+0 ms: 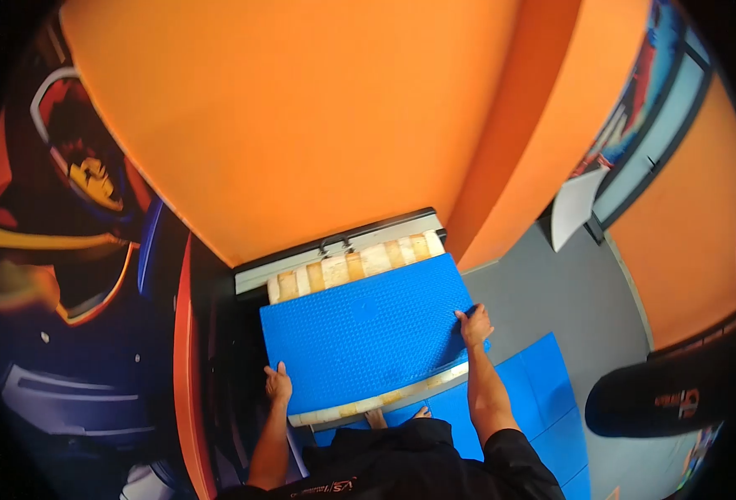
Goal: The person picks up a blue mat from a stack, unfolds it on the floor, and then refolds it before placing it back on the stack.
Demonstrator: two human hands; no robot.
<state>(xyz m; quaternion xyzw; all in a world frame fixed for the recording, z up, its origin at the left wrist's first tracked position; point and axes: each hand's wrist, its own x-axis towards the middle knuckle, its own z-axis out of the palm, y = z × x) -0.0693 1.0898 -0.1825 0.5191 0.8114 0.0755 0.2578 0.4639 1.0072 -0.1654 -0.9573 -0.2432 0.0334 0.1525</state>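
Note:
A blue foam mat [364,337] with a fine raised texture lies on a striped cream-and-yellow foam block [360,265], in front of my body. The block shows along the mat's far edge and as a pale strip along the near edge. At the mat's left near corner, my left hand [278,384] grips the edge, its thumb on top. My right hand [474,326] holds the right edge, thumb over the surface. The undersides of both grips are hidden.
An orange wall [301,125] rises behind the block, with a black-and-white ledge [393,227] at its foot. More blue mats [526,383] cover the floor near my feet. A black padded bag [643,400] is at right, a dark graphic panel [68,317] at left.

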